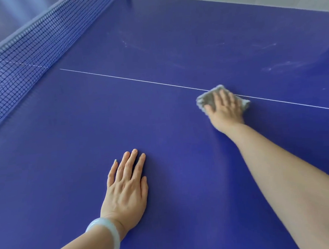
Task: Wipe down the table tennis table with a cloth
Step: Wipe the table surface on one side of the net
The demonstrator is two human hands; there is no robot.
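The cloth (206,99), judged soft, light and limp and best pinned under a flat palm, is pressed to the worktop (154,38) right of centre by the straight-fingered right hand (225,109), while the left hand (126,186) is laid open, empty

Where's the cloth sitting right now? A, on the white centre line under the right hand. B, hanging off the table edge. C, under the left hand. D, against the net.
A: the cloth lies across the white line, with the right hand pressed flat on it.
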